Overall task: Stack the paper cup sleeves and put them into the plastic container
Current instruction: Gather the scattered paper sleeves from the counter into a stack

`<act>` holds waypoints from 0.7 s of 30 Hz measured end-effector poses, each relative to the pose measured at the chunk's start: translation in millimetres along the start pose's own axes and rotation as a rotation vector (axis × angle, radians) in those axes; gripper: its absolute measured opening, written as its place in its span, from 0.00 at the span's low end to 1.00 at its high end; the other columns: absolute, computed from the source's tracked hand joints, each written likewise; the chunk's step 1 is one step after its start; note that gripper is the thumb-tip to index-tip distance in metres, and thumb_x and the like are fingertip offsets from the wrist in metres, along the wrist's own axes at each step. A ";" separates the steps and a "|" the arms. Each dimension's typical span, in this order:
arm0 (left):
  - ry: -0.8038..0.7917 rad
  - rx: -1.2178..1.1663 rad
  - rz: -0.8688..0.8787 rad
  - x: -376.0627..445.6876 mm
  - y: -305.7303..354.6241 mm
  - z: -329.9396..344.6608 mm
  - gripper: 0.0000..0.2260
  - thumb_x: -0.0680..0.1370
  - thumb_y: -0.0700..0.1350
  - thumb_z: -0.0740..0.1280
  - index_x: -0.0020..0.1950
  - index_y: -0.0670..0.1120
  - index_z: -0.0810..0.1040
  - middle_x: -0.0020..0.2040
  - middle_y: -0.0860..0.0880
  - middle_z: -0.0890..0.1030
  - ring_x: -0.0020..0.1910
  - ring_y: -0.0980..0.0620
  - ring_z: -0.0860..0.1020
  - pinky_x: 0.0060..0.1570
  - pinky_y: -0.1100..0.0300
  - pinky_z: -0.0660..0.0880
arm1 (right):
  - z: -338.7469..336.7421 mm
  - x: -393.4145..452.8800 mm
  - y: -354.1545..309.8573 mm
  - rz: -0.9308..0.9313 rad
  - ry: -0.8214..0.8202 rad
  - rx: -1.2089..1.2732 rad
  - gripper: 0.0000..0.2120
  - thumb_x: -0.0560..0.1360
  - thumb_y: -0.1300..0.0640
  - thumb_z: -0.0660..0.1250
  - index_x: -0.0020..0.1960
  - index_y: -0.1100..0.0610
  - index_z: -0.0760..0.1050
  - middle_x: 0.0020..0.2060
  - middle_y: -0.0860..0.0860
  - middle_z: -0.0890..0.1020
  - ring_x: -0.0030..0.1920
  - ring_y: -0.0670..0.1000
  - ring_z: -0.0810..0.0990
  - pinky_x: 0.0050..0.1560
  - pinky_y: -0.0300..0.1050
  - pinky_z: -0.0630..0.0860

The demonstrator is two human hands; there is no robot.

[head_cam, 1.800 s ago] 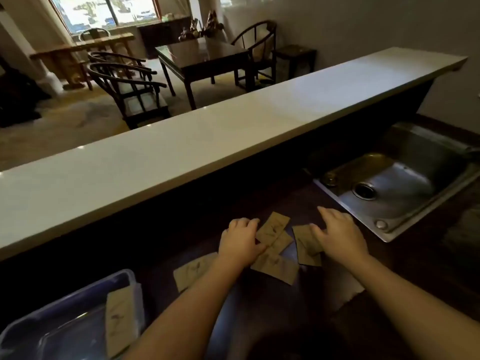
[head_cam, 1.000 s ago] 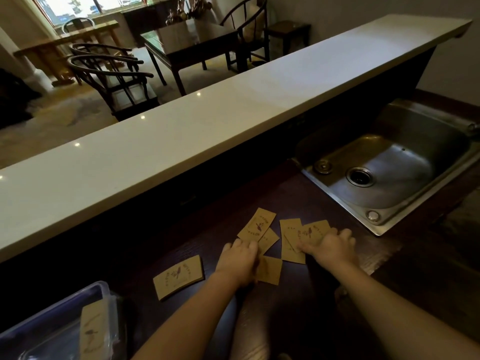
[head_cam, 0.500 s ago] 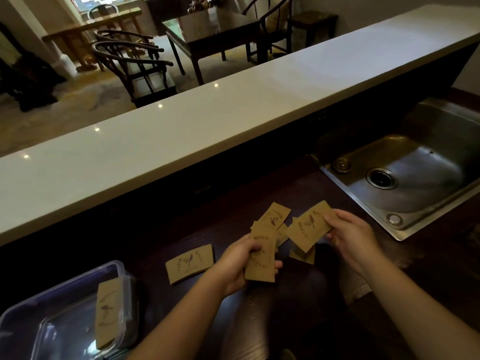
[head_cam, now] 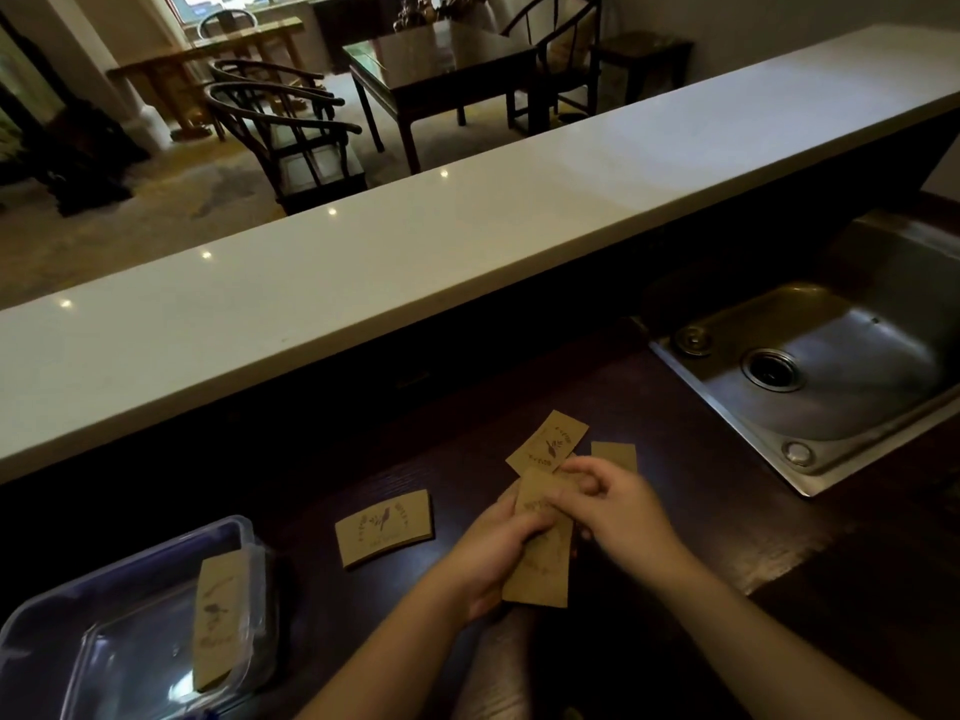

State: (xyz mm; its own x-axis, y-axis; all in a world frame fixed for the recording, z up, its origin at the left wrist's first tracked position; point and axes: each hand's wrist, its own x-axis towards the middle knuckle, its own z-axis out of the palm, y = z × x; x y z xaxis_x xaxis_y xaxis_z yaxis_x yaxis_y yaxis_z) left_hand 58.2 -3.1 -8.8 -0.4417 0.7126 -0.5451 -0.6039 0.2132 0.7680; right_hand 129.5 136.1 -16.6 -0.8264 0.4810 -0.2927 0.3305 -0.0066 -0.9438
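Both hands meet over the dark counter on a small stack of brown paper cup sleeves [head_cam: 540, 569]. My left hand [head_cam: 493, 553] grips the stack from the left side. My right hand [head_cam: 610, 504] presses its fingers on the stack's upper end. Two more sleeves lie just beyond the hands: one printed sleeve [head_cam: 548, 441] and a plain-looking one [head_cam: 615, 455]. A single printed sleeve [head_cam: 383, 527] lies flat to the left. The clear plastic container [head_cam: 67, 610] stands at the lower left, with one sleeve [head_cam: 217, 618] leaning inside against its right wall.
A steel sink [head_cam: 831, 376] is set into the counter at the right. A raised white bar top [head_cam: 467, 220] runs across behind the dark work surface [head_cam: 727, 522]. Chairs and tables stand in the room beyond.
My right hand brought its sleeve down onto the one in my left hand; both hands now hold one stack. The view shifted slightly.
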 end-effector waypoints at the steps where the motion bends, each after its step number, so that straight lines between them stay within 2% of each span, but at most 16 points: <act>1: 0.045 0.026 -0.006 -1.1 -3.0 -1.0 0.14 0.78 0.39 0.61 0.62 0.47 0.75 0.47 0.46 0.84 0.43 0.49 0.82 0.42 0.56 0.80 | -0.8 2.1 5.0 0.042 0.047 0.025 0.11 0.71 0.52 0.72 0.52 0.46 0.77 0.35 0.48 0.81 0.31 0.42 0.80 0.31 0.38 0.74; 3: 0.137 0.055 -0.035 -3.4 -9.7 -4.2 0.13 0.77 0.39 0.59 0.60 0.46 0.76 0.47 0.45 0.82 0.43 0.49 0.80 0.41 0.57 0.78 | -7.9 8.6 17.0 0.109 0.211 -0.035 0.14 0.72 0.51 0.71 0.56 0.52 0.78 0.40 0.48 0.81 0.37 0.47 0.80 0.37 0.42 0.74; 6: 0.223 0.030 -0.066 -6.7 -16.3 -5.0 0.13 0.76 0.38 0.58 0.59 0.42 0.76 0.47 0.43 0.80 0.43 0.47 0.78 0.40 0.55 0.77 | -22.2 18.0 36.0 0.151 0.407 -0.439 0.18 0.72 0.46 0.69 0.55 0.59 0.77 0.45 0.52 0.74 0.42 0.52 0.75 0.43 0.47 0.72; 8: 0.278 0.055 -0.058 -7.1 -19.9 -4.5 0.13 0.76 0.38 0.58 0.57 0.42 0.76 0.48 0.42 0.80 0.45 0.46 0.79 0.41 0.54 0.77 | -23.0 20.0 45.3 0.240 0.386 -0.614 0.25 0.71 0.40 0.68 0.55 0.60 0.74 0.52 0.57 0.72 0.47 0.58 0.75 0.45 0.47 0.72; 10: 0.330 0.090 -0.039 -6.6 -23.0 -4.0 0.12 0.76 0.38 0.58 0.57 0.43 0.76 0.51 0.40 0.81 0.48 0.45 0.80 0.46 0.50 0.78 | -16.9 20.3 53.8 0.283 0.370 -0.751 0.30 0.70 0.37 0.68 0.59 0.60 0.71 0.57 0.58 0.70 0.55 0.58 0.73 0.47 0.47 0.70; 13: 0.383 0.105 -0.039 -7.0 -24.6 -5.2 0.12 0.76 0.38 0.59 0.57 0.44 0.75 0.56 0.38 0.80 0.52 0.41 0.79 0.53 0.45 0.77 | -7.8 20.2 59.6 0.231 0.390 -0.834 0.29 0.70 0.40 0.69 0.62 0.58 0.70 0.58 0.57 0.69 0.59 0.57 0.70 0.49 0.47 0.70; 16: 0.409 0.097 -0.041 -8.8 -24.1 -7.5 0.11 0.76 0.38 0.58 0.56 0.44 0.75 0.57 0.37 0.80 0.51 0.41 0.79 0.53 0.44 0.76 | -7.1 25.5 58.6 0.235 0.422 -0.734 0.27 0.68 0.47 0.74 0.59 0.60 0.71 0.57 0.59 0.71 0.60 0.60 0.69 0.54 0.51 0.71; 17: 0.414 0.093 -0.040 -9.7 -24.0 -7.8 0.11 0.77 0.38 0.58 0.56 0.44 0.75 0.57 0.36 0.79 0.50 0.42 0.78 0.53 0.44 0.76 | -7.6 27.5 57.6 0.228 0.435 -0.663 0.23 0.67 0.50 0.74 0.56 0.60 0.71 0.55 0.59 0.73 0.58 0.61 0.71 0.55 0.52 0.72; 19: 0.422 0.080 -0.042 -11.4 -23.9 -8.2 0.11 0.77 0.38 0.58 0.56 0.43 0.75 0.58 0.35 0.79 0.50 0.41 0.77 0.54 0.43 0.76 | -9.2 30.3 54.5 0.193 0.452 -0.415 0.12 0.68 0.56 0.72 0.46 0.56 0.72 0.46 0.56 0.78 0.51 0.60 0.77 0.50 0.53 0.75; 21: 0.431 0.069 -0.054 -12.9 -23.0 -7.8 0.11 0.76 0.39 0.58 0.56 0.44 0.75 0.59 0.35 0.79 0.51 0.41 0.77 0.55 0.41 0.76 | -12.5 29.2 49.2 0.190 0.421 -0.036 0.06 0.70 0.58 0.70 0.42 0.54 0.73 0.41 0.57 0.82 0.43 0.58 0.81 0.45 0.56 0.77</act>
State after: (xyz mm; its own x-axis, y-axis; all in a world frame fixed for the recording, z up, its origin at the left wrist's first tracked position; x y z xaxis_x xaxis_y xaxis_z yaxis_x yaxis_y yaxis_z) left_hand 72.6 -22.4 -22.1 -0.6562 0.3581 -0.6642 -0.5943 0.2972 0.7473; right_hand 127.3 160.8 -69.7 -0.4955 0.7882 -0.3651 0.4796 -0.1021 -0.8715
